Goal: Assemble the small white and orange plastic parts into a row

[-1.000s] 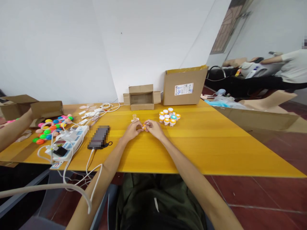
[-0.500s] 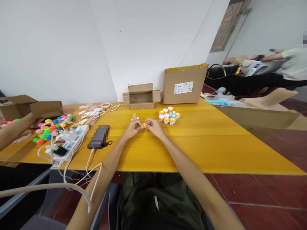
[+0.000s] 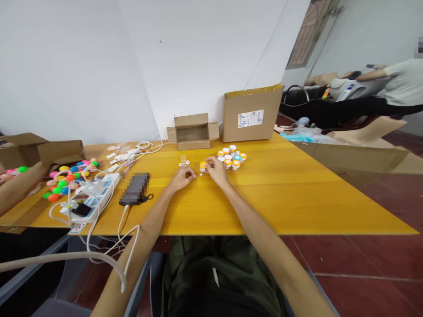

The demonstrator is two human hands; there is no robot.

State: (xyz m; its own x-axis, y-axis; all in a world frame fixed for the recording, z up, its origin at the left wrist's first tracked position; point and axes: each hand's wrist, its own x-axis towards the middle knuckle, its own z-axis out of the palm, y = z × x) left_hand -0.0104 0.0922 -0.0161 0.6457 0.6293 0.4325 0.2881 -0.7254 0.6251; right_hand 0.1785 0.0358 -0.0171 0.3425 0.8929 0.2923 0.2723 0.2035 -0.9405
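Note:
My right hand pinches a small bottle with an orange cap just above the yellow table. My left hand rests on the table to its left with fingers curled; whether it holds anything I cannot tell. A tiny white bit lies between the hands. A cluster of several small orange- and teal-capped bottles stands just right of my right hand. An uncapped clear bottle with small white pieces stands beyond my left hand.
An open small cardboard box and a larger box stand at the wall. A dark phone, a power strip with white cables and coloured balls lie at left. Another person's arm reaches in at far left; a person sits at far right.
My hands have parted: the right one has carried the orange-capped bottle slightly right and away, and the left one has drawn back to the left. The view has drifted a little.

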